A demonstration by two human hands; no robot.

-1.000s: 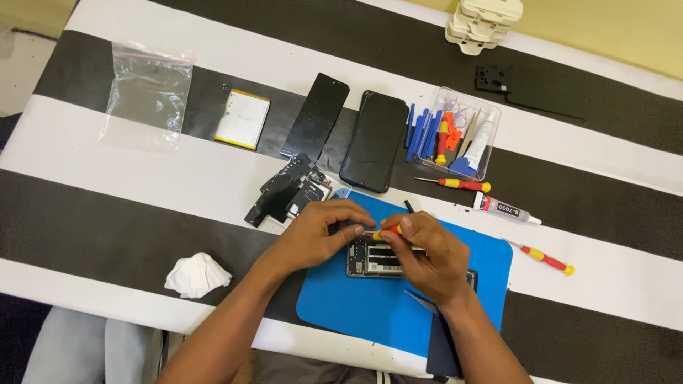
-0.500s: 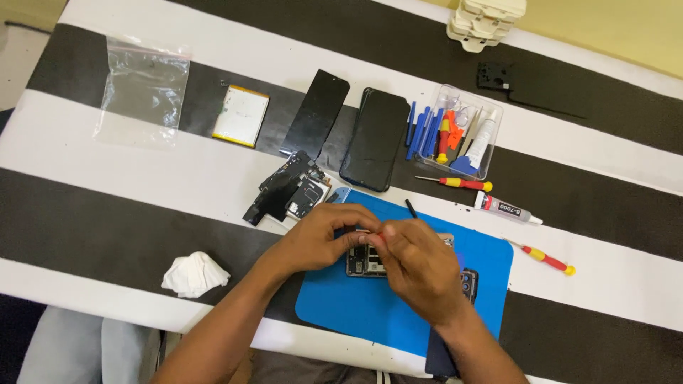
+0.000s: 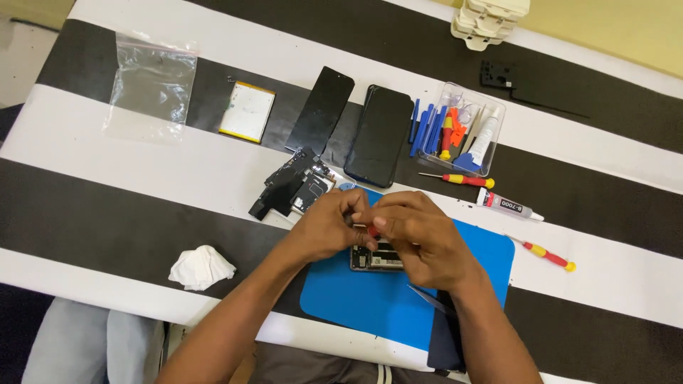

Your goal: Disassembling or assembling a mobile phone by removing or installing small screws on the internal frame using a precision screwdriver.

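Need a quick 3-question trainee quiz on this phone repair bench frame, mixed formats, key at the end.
1. True or false: the opened phone lies on the blue mat.
2. Multiple choice: what lies directly left of the black screen panel? A) flat battery B) glue tube C) crumpled tissue
3. Fill in: the left hand and right hand meet over the phone, pinching a small tool with a ___ handle tip.

Key: 1 true; 2 A; 3 red. How the tool is gripped is mostly hidden by the fingers.
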